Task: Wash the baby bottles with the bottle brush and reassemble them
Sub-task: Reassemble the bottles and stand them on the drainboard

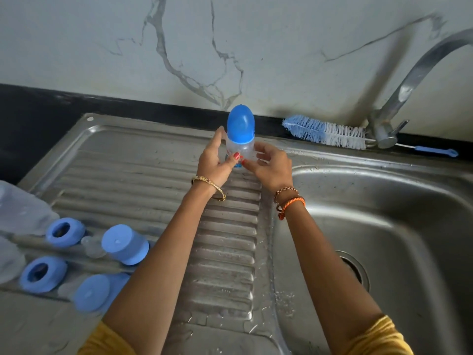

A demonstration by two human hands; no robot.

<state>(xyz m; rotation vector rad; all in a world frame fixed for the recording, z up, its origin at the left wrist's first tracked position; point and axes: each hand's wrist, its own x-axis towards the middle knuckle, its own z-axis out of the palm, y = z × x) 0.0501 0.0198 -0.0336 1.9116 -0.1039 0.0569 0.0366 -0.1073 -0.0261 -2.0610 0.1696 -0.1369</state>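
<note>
Nearest, loose blue caps (125,244) and rings (65,231) lie well left of both arms. Farther, the left hand (217,162) and right hand (271,166) both clasp the upright capped bottle (240,142), seemingly resting on the drainboard (128,175); the brush (325,131) lies beyond, rightward.

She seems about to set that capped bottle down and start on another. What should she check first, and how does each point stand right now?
1. Both hands, left hand and right hand, hold the bottle: ok.
2. Bottle upright: ok.
3. Blue cap seated on it: ok.
4. Collar screwed tight: cannot tell.
5. Bottle brush within reach, behind the sink by the tap: ok.
6. Loose blue rings and caps waiting on the drainboard: ok.
</note>
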